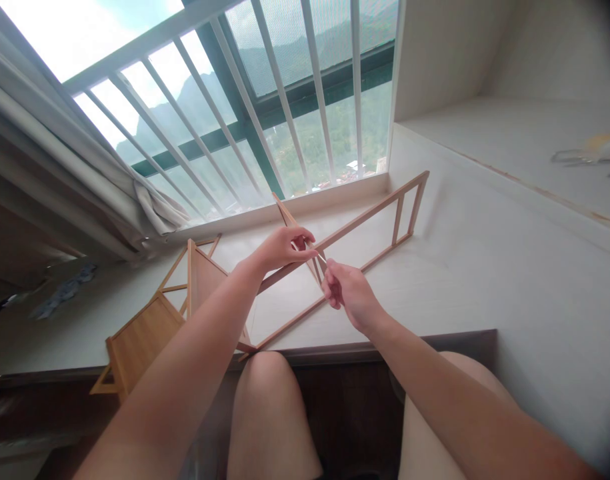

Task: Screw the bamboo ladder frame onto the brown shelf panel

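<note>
A wooden folding frame (365,221) with crossing legs lies on the white ledge. At its crossing, my left hand (285,248) has thumb and fingertips pinched together; what sits between them is too small to make out. My right hand (352,293) is closed around a thin, pale, metal-looking rod (322,257), perhaps a small hex key. The rod's tip points at the crossing, beside my left fingertips. A flat wooden panel (207,277) joins the frame's left end, partly covered by my left forearm.
A second wooden piece (147,337) with a slatted-looking top stands to the left. White railing (285,100) and a window rise behind the ledge (415,293). Grey curtains (59,133) hang at left. Scissors-like handles (577,157) lie on the right shelf. My knees touch the front.
</note>
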Tool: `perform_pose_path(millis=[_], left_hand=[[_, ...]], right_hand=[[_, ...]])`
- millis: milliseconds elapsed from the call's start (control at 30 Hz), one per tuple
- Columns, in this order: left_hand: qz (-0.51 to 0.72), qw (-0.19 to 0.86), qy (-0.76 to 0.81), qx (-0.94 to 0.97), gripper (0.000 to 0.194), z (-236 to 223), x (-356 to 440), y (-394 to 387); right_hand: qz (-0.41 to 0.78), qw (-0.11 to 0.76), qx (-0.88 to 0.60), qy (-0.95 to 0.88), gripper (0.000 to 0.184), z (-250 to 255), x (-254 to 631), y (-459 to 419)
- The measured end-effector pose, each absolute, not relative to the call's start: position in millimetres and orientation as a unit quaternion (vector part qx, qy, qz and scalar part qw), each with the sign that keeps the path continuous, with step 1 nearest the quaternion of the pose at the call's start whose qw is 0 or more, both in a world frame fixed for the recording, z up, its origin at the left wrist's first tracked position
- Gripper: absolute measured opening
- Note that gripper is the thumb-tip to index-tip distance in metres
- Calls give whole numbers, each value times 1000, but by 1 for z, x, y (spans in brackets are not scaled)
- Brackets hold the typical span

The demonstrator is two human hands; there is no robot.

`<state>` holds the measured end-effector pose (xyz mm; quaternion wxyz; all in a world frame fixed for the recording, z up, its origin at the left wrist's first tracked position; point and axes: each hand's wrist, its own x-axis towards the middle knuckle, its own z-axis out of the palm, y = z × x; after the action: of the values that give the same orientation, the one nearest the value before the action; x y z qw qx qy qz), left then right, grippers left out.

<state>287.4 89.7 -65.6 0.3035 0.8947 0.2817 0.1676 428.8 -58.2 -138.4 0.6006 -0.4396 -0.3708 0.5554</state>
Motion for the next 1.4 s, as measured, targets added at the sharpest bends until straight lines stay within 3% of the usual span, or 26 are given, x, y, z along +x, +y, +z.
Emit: perform_pose_path(millis=[133, 233, 300, 633, 767, 967, 1100, 1400], left_hand=[[167, 305, 282, 894, 38, -65, 287, 89], [166, 305, 283, 894, 37, -64, 288, 89], [167, 306, 284, 893, 38, -64, 288, 89], [165, 307, 286, 893, 38, -67, 287, 90], [164, 306, 284, 894, 38, -65, 287, 89], [160, 304, 281, 896, 39, -65, 287, 90], [161, 302, 281, 897, 37, -65, 287, 90], [164, 299, 281, 897, 37, -65, 287, 90]], right_hand=[[387, 588, -532, -470, 41, -141, 432, -62], [217, 524, -598, -567, 34, -141, 437, -63], [177, 498, -614, -587, 32, -142, 441, -63], [143, 489, -621, -596, 39, -140, 454, -64], [242, 516, -592, -570, 55, -143, 449, -63], [512, 540, -483, -462, 68, -148, 437, -56], [399, 529, -537, -522, 65, -145, 440, -58], [158, 497, -593, -614, 33, -138, 453, -65]])
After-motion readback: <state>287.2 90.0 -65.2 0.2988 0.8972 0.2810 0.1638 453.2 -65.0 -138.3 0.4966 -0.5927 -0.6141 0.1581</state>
